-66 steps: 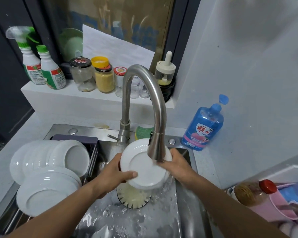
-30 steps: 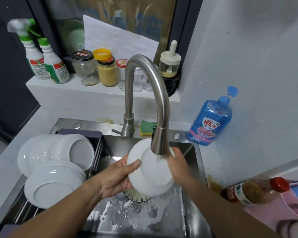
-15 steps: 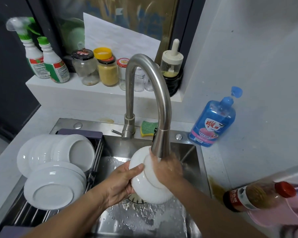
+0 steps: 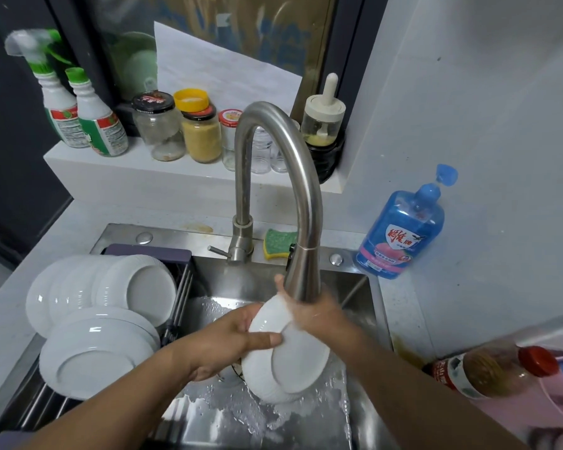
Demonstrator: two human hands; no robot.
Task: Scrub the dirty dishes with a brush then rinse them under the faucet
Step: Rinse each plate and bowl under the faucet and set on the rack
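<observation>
Dish: white round ceramic dish [image 4: 286,355], tilted, underside to camera, over wet steel sink [image 4: 366,289], top rim just under curved steel faucet [image 4: 303,203] spout.
Left grip: left hand [image 4: 228,342] clamps the dish's left rim, thumb across the base.
Right grip: right hand [image 4: 317,311] on the upper rim, blurred; can't tell how it holds.
Room: wet basin floor shows in front; stacked white plates [image 4: 95,355] close on the left.
Behind: green-yellow sponge [image 4: 278,243], blue soap bottle [image 4: 403,232].

Over the wet steel sink [image 4: 241,282], the left hand [image 4: 225,344] grips a white dish [image 4: 294,365] tilted underside-up beneath the faucet [image 4: 303,196] head, while the blurred right hand [image 4: 320,315] lies on its upper edge, grip unclear, with washed white plates [image 4: 98,352] stacked on a rack at left.
</observation>
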